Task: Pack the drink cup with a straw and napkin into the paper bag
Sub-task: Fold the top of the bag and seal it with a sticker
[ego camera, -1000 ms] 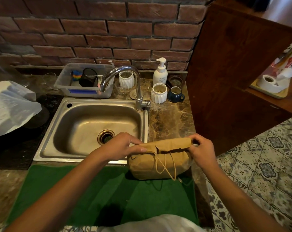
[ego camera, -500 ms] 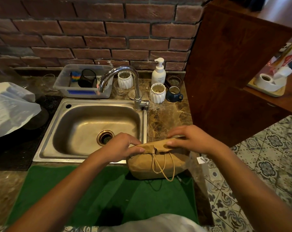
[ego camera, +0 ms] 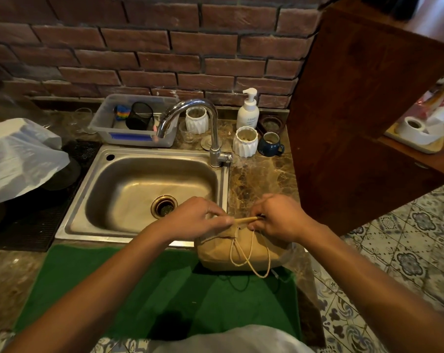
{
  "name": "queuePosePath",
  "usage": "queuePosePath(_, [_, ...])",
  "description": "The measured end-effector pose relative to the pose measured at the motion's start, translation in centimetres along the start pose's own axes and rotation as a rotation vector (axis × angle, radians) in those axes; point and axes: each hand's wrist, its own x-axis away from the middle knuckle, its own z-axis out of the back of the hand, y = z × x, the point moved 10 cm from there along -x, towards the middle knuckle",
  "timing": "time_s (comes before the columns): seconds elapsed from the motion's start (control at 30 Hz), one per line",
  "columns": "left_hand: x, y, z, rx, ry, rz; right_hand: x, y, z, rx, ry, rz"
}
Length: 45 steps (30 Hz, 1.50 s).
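Note:
A brown paper bag stands at the far right corner of a green mat, its top folded over and its string handles hanging down the front. My left hand pinches the folded top edge from the left. My right hand pinches the same fold from the right, close to the left hand. The cup, straw and napkin are not visible; the closed bag hides its contents.
A steel sink with a curved tap lies just behind the bag. White ribbed jars, a blue mug, a soap pump and a clear bin line the brick wall. A wooden panel stands right.
My right hand has slid left along the folded top, from the bag's right end to near the middle, and the fold is now pressed narrower between both hands.

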Motion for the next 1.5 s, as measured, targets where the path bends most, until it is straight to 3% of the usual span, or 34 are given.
queuePosePath(0.27, [-2.8,3.0,-3.5,-0.375,-0.184,-0.06,1.4,0.9,-0.3,-0.069,0.18,-0.007])
queuePosePath(0.43, [-2.7,2.8,-2.4,-0.504,-0.032,-0.052,1.3,1.4,-1.5,-0.155,-0.055,-0.012])
queuePosePath(0.53, [-2.5,2.7,-1.7,-0.497,0.024,-0.035,0.7,1.9,-1.4,-0.231,-0.09,0.003])
queuePosePath(0.77, [-2.3,2.4,-1.4,-0.434,0.026,0.028,-0.8,0.8,-0.6,-0.133,-0.111,0.052])
queuePosePath(0.93, [-2.4,1.4,-1.5,-0.171,-0.034,0.03,-0.3,0.4,0.3,-0.107,0.036,0.099])
queuePosePath(1.07, [-1.9,1.1,-1.3,0.066,-0.018,0.0,0.1,1.3,0.1,-0.154,0.046,0.075])
queuePosePath(1.27, [-2.1,1.1,-0.2,-0.176,0.072,-0.066,0.0,1.3,-0.1,-0.162,-0.016,0.091])
queuePosePath(1.5, [-1.8,0.9,0.2,-0.103,0.091,-0.057,0.8,2.8,-0.2,-0.137,-0.043,0.078])
